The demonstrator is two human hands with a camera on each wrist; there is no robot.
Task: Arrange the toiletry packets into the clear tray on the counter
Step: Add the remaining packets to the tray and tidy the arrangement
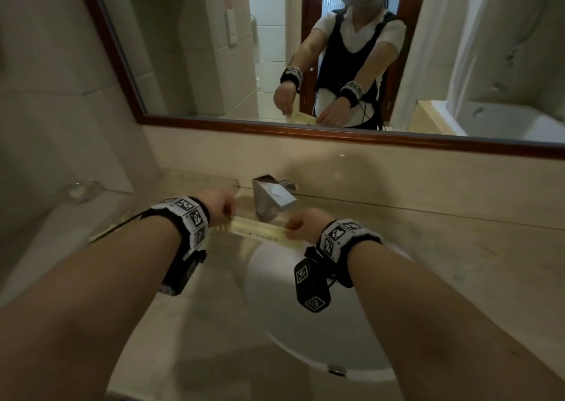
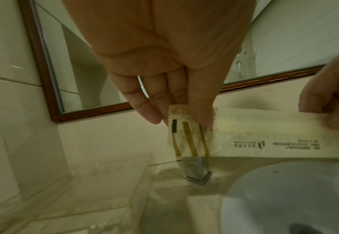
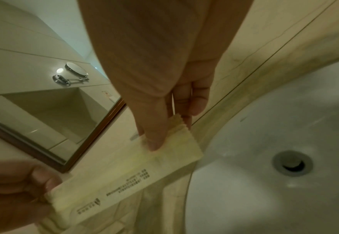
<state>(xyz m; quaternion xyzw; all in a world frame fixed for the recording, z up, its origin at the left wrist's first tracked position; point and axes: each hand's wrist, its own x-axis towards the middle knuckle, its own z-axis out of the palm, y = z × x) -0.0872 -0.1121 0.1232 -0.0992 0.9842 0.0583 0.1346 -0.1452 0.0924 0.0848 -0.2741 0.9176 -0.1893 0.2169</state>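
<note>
From the head view, the left hand (image 1: 217,205) and right hand (image 1: 305,227) pinch opposite ends of a long pale packet (image 1: 260,232) above the sink (image 1: 321,324). Left wrist view: fingers (image 2: 147,110) and thumb clamp the striped end. Right wrist view: thumb (image 3: 154,134) presses the serrated end against the fingers behind it.

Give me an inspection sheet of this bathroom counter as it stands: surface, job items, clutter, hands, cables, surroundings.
Surface: pale stone counter with a white sink set into it.
Job's things: one long yellowish packet, stretched above the sink's back edge in front of the tap; clear tray on the counter to the left, contents cannot be told.
Clutter: small glass dish at far left.
Hands: left hand pinches the packet's left end, right hand pinches its right end.
Cables: a dark cable runs from the left wristband.
Surroundings: wood-framed mirror above, tiled walls, a bathtub reflected at right.
</note>
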